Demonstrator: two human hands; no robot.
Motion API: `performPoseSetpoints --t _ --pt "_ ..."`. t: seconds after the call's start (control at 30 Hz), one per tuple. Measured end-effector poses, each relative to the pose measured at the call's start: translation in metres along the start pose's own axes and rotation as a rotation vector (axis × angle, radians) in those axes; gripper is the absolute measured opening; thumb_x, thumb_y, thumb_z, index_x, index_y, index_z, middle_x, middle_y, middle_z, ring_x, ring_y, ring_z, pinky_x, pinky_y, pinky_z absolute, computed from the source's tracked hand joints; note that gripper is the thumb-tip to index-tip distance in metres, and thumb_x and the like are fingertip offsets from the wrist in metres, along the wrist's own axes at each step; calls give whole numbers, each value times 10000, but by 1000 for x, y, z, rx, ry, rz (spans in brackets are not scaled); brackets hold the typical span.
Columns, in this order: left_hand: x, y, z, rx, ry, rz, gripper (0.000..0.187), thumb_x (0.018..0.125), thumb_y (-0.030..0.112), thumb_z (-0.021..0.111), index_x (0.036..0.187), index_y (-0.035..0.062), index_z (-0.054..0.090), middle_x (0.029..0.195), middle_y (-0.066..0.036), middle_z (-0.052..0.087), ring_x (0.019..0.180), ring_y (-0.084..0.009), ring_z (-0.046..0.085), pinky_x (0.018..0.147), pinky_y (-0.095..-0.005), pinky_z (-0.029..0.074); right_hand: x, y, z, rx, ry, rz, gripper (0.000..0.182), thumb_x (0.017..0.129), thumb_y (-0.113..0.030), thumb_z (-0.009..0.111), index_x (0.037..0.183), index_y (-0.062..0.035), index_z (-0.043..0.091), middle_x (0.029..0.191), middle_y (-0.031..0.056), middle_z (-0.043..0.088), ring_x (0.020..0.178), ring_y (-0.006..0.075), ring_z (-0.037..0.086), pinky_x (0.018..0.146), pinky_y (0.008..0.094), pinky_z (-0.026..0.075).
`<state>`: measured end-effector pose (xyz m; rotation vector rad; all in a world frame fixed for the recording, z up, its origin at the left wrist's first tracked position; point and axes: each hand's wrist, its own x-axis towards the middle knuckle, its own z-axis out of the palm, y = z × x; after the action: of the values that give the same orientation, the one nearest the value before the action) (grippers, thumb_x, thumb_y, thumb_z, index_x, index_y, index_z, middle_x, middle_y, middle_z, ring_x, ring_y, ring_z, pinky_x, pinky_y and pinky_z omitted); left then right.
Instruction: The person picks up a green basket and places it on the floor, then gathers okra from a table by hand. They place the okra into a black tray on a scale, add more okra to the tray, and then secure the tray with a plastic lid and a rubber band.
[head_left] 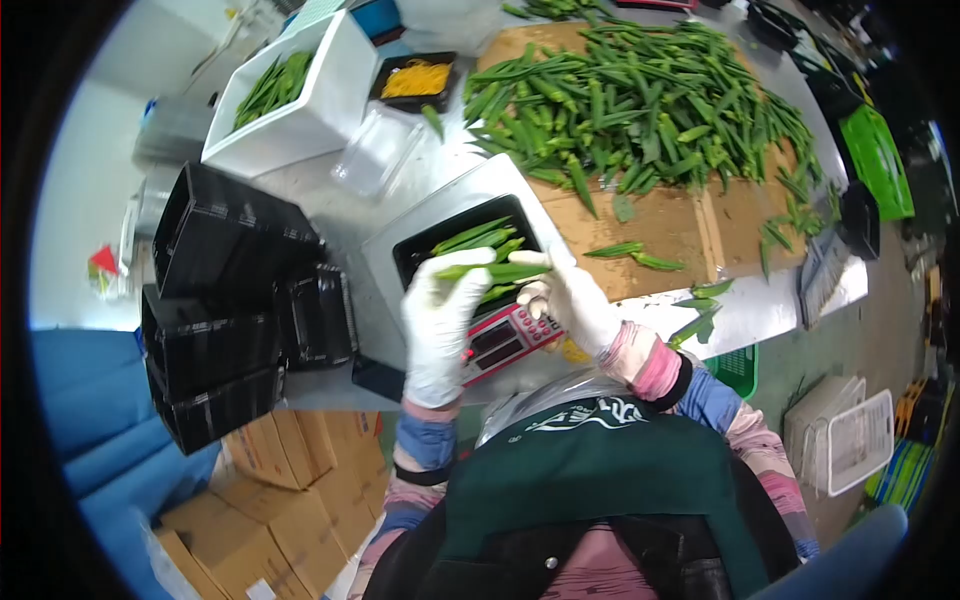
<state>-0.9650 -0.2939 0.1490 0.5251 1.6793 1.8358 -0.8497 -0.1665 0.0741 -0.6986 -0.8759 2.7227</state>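
My left hand (438, 322) and my right hand (568, 296), both in white gloves, hold a few green okra pods (497, 270) between them. They hover over a black tray (412, 250) that has several okra pods in it. The tray rests on a white scale with a red display panel (505, 340). A big heap of okra (640, 100) lies on cardboard beyond the scale.
Stacks of black trays (225, 300) stand at the left. A white bin (330, 100) with okra sits at the back left, next to a black tray of yellow bands (415, 78). Cardboard boxes (270, 500) lie below the table. Loose pods (640, 255) lie on the cardboard.
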Motion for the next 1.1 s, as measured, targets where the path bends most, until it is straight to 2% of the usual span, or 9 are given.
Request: performPoseSetpoints --t 0.17,0.3,0.37,0.43,0.6,0.77,0.9,0.93,1.1 --pt "27 5 -23 780 110 317 199 892 40 693 1088 42 656 979 -65 678 866 -148 651 808 -279 512 -14 -5 -50 -289 188 49 399 1030 -370 518 1155 -24 672 954 21 666 805 97 616 689 240 486" --pt "38 -28 -11 1209 -179 388 418 821 129 758 1218 82 639 1104 -106 641 1060 -294 594 939 -390 468 -27 9 -103 -886 302 -206 307 984 -312 573 1054 -46 710 920 86 709 815 216 671 734 323 523" --pt "35 -41 -6 1180 -158 410 494 824 95 746 1299 88 609 1177 -124 630 1108 -301 577 980 -391 450 -46 2 -130 -1393 377 -373 269 952 -283 600 1013 -48 714 926 132 716 830 294 684 764 381 533" --pt "32 -41 3 1167 -71 435 499 826 80 740 1306 86 607 1197 -131 630 1117 -301 577 991 -393 449 -65 -2 -163 -1451 435 -264 229 911 -257 621 953 -52 714 933 165 701 862 362 671 802 436 525" --pt "21 -33 35 991 79 400 393 876 27 701 1263 44 634 1205 -118 638 1115 -255 599 993 -353 468 -86 -9 -220 -1614 668 -458 116 844 -191 695 912 -104 730 882 101 687 856 310 651 795 423 501" --pt "12 -32 84 847 -71 347 309 904 -1 673 1211 8 645 1177 -103 658 1103 -202 626 996 -322 471 -36 -25 -227 -1781 574 -715 317 815 -186 717 1124 -146 664 1033 35 623 993 255 572 862 402 423" --pt "3 -25 118 791 -146 331 312 879 3 700 1188 30 666 1166 -93 669 1073 -191 627 972 -310 473 -20 -45 -218 -2009 567 -187 359 808 -212 728 1152 -132 658 989 76 621 955 254 574 878 421 415" --pt "2 -23 122 776 -161 328 311 880 4 701 1188 29 665 1168 -84 668 1076 -185 624 961 -310 477 -23 -52 -219 -1988 569 -148 371 843 -226 725 1184 -101 652 986 78 664 929 217 607 862 396 449" --pt "-3 -44 121 565 -235 107 297 922 -7 656 1217 12 629 1167 -96 677 1078 -153 630 973 -288 482 -68 -89 -218 -404 366 18 379 994 -277 601 1277 -25 612 1151 114 703 978 187 669 856 316 530"
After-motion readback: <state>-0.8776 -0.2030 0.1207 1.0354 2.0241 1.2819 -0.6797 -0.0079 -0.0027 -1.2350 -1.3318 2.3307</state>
